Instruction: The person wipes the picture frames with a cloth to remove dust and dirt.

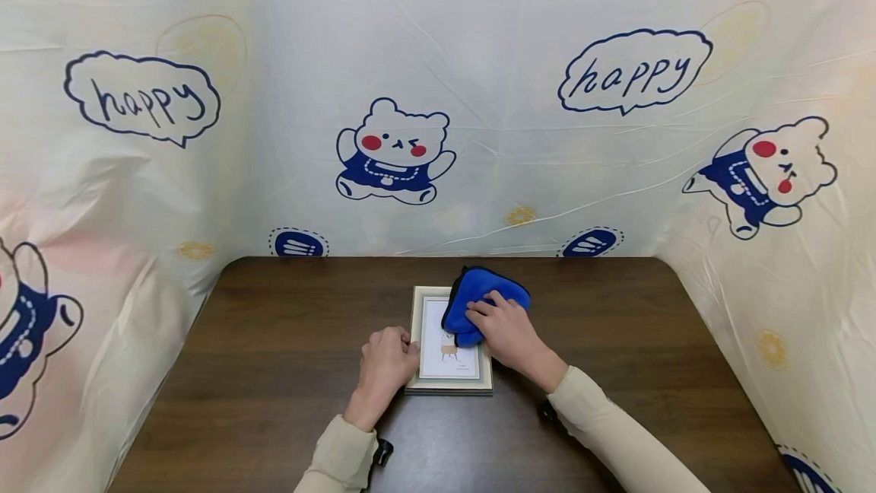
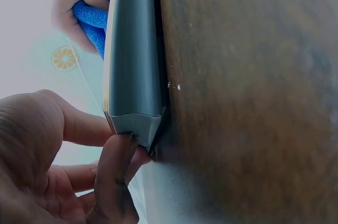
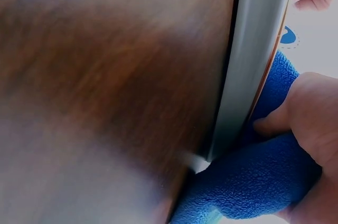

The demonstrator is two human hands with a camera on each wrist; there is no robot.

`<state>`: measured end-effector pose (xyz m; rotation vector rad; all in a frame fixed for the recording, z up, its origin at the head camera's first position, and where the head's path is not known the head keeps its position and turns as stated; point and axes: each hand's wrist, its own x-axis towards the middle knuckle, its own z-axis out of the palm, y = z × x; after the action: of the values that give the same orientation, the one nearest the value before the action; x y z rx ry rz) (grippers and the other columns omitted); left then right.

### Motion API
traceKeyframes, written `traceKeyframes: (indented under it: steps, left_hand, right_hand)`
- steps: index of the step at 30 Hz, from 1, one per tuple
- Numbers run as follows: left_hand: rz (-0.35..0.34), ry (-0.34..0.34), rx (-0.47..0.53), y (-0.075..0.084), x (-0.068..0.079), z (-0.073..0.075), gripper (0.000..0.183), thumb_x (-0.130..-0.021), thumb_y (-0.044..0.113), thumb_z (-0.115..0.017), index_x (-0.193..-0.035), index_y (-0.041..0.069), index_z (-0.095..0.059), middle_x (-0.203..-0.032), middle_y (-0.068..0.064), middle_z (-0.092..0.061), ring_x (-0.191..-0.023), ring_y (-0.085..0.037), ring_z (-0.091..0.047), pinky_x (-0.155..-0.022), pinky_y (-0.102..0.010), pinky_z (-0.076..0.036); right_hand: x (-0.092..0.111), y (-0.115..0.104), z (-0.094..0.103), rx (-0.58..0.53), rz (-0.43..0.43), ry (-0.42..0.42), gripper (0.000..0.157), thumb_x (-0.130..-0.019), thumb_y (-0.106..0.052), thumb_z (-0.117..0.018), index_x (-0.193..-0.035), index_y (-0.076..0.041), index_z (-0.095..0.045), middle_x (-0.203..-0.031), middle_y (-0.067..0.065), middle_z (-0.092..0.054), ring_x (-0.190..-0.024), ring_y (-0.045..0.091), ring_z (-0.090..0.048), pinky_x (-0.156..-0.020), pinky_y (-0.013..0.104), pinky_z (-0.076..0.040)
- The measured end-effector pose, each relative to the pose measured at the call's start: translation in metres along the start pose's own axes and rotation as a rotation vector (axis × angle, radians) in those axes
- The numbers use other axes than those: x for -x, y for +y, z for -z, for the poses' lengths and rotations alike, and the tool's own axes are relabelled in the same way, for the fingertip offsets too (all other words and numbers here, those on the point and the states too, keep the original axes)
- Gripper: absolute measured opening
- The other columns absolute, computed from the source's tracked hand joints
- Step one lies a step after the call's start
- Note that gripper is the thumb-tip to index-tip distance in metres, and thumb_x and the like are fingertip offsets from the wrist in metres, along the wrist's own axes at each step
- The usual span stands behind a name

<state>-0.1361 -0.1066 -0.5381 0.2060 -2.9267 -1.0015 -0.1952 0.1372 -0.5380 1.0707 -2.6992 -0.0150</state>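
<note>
A picture frame (image 1: 449, 369) with a pale border and a small drawing on white paper lies flat on the table. My left hand (image 1: 386, 362) pinches its left edge; in the left wrist view, the thumb and fingers (image 2: 113, 174) meet at the grey side of the frame. Over the frame's upper right part lies a folded blue cloth (image 1: 472, 287) with dark edging. My right hand (image 1: 505, 326) holds the cloth against the frame, and the right wrist view shows the cloth (image 3: 253, 182) bunched under the thumb and hanging past the frame's edge.
The brown wooden table (image 1: 274, 371) extends around the frame on all sides. Behind it and at both sides hangs a pale curtain (image 1: 493, 173) printed with bears and the word "happy". A dark band (image 1: 383, 453) sits at the left wrist.
</note>
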Motion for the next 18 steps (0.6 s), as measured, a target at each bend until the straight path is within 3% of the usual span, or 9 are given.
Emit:
traceKeyframes:
  steps: [5,18]
  left_hand:
    - [-0.003,-0.003,-0.001,0.000,0.000,0.000,0.011,-0.091,0.019,-0.078,-0.083,0.012,-0.076,-0.079,-0.002,-0.072,-0.078,-0.033,-0.072,-0.067,-0.051,-0.057]
    - [-0.013,-0.002,-0.002,0.000,-0.001,0.000,0.011,-0.091,0.019,-0.078,-0.083,0.011,-0.076,-0.078,-0.002,-0.072,-0.076,-0.030,-0.071,-0.068,-0.051,-0.057]
  right_hand:
    - [0.003,0.002,0.001,-0.027,0.008,-0.004,0.050,-0.079,-0.001,-0.076,-0.127,-0.014,-0.079,-0.131,0.001,-0.076,-0.119,0.031,-0.067,-0.097,0.045,-0.060]
    - [0.015,0.007,0.009,-0.176,0.002,-0.041,0.044,-0.087,0.001,-0.072,-0.128,-0.013,-0.079,-0.133,0.004,-0.076,-0.121,0.030,-0.069,-0.103,0.045,-0.057]
